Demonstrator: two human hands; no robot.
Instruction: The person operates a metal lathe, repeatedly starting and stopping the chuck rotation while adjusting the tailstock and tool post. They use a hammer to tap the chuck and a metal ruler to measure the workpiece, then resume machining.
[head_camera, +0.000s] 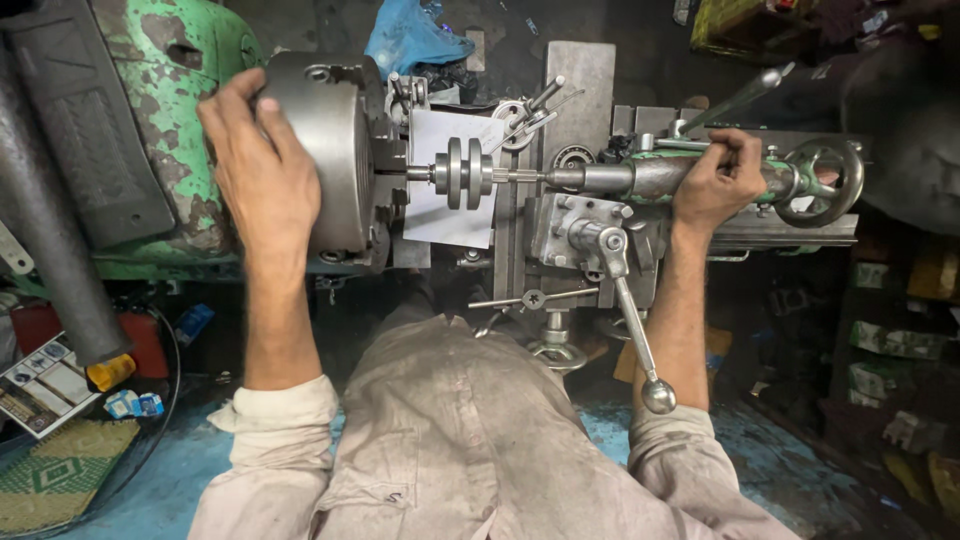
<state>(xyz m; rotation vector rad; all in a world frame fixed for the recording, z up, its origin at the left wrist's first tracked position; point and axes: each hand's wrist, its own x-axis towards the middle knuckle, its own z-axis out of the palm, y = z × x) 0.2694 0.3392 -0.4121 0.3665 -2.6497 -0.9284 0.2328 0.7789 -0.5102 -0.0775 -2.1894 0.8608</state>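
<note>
Left hand (262, 170) lies spread, palm down, fingers curled over the rim of the large round grey steel lathe chuck (335, 150), gripping its smooth drum from above. Right hand (712, 182) is clenched around the dull cylindrical steel tailstock barrel (650, 178), just left of the spoked green-painted handwheel (822, 182). Between the two hands, a small grooved steel pulley-shaped workpiece (464, 173) sits on a thin shaft, one end in the chuck jaws, the other meeting the tailstock's pointed centre. Behind it hangs a plain white sheet of paper (445, 215). Below the barrel a long polished lever with a ball knob (640, 330) slants downward from the grey cast carriage (575, 225). At far left rises the chipped, rusty green headstock casting (185, 110); a crumpled blue cloth (415, 38) lies beyond the chuck.
</note>
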